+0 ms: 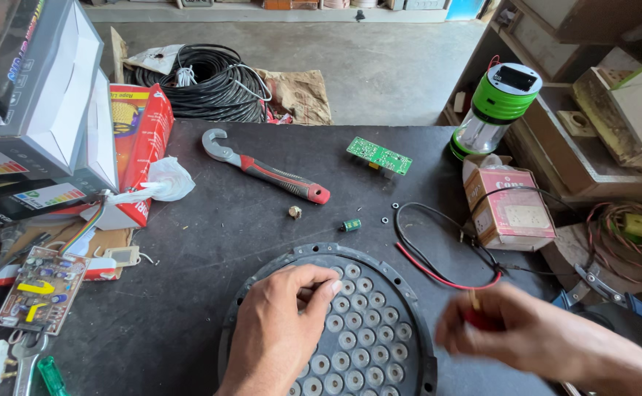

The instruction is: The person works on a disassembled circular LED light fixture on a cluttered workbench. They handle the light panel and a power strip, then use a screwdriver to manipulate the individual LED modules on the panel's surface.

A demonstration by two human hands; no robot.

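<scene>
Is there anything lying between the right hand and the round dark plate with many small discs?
Nothing visible stands between them. The right hand, blurred and holding something red, hovers just beside the right rim of the round plate, with only bare dark table between. The red and black wires lie farther back. The left hand already rests on the plate.

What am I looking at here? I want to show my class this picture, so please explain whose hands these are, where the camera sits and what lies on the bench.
The single picture comes from a camera worn on a person's head, looking down at their own bare hands. The left hand presses on a round dark plate filled with rows of small lenses. The right hand, blurred, grips something small and red; what it is cannot be told. On the black bench lie a red-handled wrench, a green circuit board, red and black wires, a green lantern and a pink box.
</scene>
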